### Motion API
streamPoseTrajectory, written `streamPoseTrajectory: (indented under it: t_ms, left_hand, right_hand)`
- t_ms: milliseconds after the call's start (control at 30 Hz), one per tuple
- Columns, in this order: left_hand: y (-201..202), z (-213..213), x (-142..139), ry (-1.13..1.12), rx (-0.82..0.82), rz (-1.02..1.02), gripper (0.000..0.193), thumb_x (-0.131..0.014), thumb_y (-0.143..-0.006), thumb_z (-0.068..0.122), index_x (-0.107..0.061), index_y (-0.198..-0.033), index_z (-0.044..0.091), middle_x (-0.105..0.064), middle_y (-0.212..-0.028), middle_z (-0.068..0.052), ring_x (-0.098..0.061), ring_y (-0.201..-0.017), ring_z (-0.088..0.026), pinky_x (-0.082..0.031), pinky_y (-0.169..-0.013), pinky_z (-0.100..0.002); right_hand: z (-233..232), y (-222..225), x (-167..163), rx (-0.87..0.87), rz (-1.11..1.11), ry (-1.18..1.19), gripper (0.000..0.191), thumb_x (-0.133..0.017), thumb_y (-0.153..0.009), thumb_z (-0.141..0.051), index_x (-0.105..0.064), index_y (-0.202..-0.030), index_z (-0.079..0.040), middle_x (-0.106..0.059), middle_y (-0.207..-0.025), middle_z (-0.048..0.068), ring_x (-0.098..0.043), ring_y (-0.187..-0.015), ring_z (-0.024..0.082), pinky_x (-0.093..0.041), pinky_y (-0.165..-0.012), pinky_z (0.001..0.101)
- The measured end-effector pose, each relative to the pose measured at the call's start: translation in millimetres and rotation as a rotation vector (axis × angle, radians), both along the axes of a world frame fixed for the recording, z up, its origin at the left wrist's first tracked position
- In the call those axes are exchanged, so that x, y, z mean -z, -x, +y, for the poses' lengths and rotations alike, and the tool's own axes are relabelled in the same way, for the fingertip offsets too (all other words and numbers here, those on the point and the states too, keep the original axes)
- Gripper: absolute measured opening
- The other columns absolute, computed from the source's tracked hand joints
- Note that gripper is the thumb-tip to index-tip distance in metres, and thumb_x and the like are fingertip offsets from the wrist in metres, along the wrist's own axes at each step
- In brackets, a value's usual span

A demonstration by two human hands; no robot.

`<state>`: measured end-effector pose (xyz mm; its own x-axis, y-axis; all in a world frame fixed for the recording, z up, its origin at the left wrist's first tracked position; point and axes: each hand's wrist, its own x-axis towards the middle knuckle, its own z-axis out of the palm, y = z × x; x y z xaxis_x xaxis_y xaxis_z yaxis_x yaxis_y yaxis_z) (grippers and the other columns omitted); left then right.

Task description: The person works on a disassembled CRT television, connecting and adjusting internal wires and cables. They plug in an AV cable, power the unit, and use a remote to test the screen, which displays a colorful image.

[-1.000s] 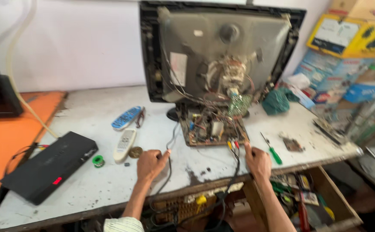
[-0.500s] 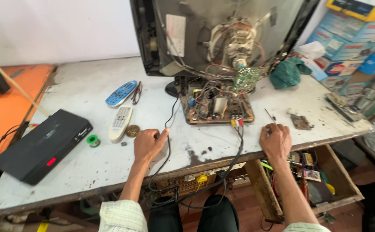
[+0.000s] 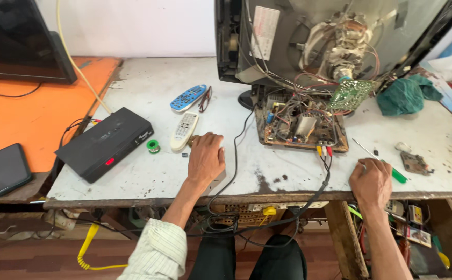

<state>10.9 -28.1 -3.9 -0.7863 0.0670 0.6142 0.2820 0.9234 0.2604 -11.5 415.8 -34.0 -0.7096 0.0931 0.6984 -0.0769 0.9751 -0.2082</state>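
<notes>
On the stained white workbench (image 3: 132,181) the opened television's circuit board (image 3: 301,122) lies exposed and untouched, the left hand (image 3: 205,161) resting flat beside a white remote (image 3: 184,131), the right hand (image 3: 372,180) curled loosely over a green-handled screwdriver (image 3: 381,162).

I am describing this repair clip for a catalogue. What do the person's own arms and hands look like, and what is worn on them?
The left hand is bare: no glove, ring or watch visible. Its forearm is uncovered up to a rolled sleeve of pale cloth with thin stripes. The right hand is also bare, and its forearm shows no sleeve, band or watch within the picture.
</notes>
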Motion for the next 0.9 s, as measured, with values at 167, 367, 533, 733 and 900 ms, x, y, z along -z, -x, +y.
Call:
streamPoseTrajectory:
  t_ms: [167, 367, 533, 733, 900]
  left_hand:
    - [11.1, -38.1, 10.5, 0.228, 0.113, -0.259, 0.032, -0.053, -0.096, 0.009, -0.062, -0.126, 0.003, -0.056, -0.142, -0.016, -0.029, -0.148, -0.029, -0.014, -0.119, -0.069]
    - [48.3, -77.5, 9.7, 0.371, -0.004, -0.289, 0.041, -0.045, -0.094, 0.003, -0.06, -0.132, 0.007, -0.054, -0.148, -0.01, -0.029, -0.15, -0.028, -0.013, -0.118, -0.07]
    - [46.8, -68.5, -2.1, 0.493, -0.073, -0.162, 0.054, -0.058, -0.081, 0.004, -0.059, -0.134, 0.011, -0.057, -0.146, -0.008, -0.034, -0.149, -0.026, -0.018, -0.121, -0.063]
    - [0.2, -42.1, -3.1, 0.457, 0.144, 0.098, 0.052, -0.065, -0.082, 0.004, -0.061, -0.134, 0.006, -0.063, -0.139, -0.008, -0.044, -0.143, -0.025, -0.032, -0.12, -0.049]
    - [-13.1, -36.0, -7.7, 0.389, 0.199, 0.208, 0.046, -0.064, -0.087, 0.002, -0.062, -0.133, 0.006, -0.067, -0.132, -0.007, -0.052, -0.133, -0.025, -0.045, -0.109, -0.046]
  right_hand:
    - [-0.1, 1.8, 5.8, 0.007, 0.011, 0.004, 0.015, -0.065, -0.099, -0.014, -0.077, -0.099, -0.004, -0.074, -0.11, 0.014, -0.062, -0.112, 0.035, -0.052, -0.098, 0.0457]
    - [0.2, 9.5, 12.5, 0.008, 0.055, -0.056, 0.015, -0.065, -0.098, -0.013, -0.076, -0.097, -0.004, -0.073, -0.105, 0.016, -0.062, -0.115, 0.035, -0.051, -0.103, 0.0455]
    - [5.3, 10.9, 0.8, 0.007, 0.079, 0.034, 0.013, -0.064, -0.092, -0.008, -0.076, -0.093, -0.003, -0.073, -0.104, 0.017, -0.063, -0.107, 0.037, -0.051, -0.096, 0.0454]
    - [-4.2, 0.3, -13.2, -0.015, 0.077, 0.075, 0.015, -0.063, -0.089, -0.006, -0.074, -0.098, -0.001, -0.073, -0.1, 0.017, -0.063, -0.104, 0.037, -0.052, -0.088, 0.0454]
    - [-4.7, -3.0, -16.3, 0.017, 0.05, 0.092, 0.015, -0.063, -0.093, -0.007, -0.074, -0.102, -0.001, -0.073, -0.099, 0.016, -0.064, -0.101, 0.036, -0.052, -0.086, 0.0463]
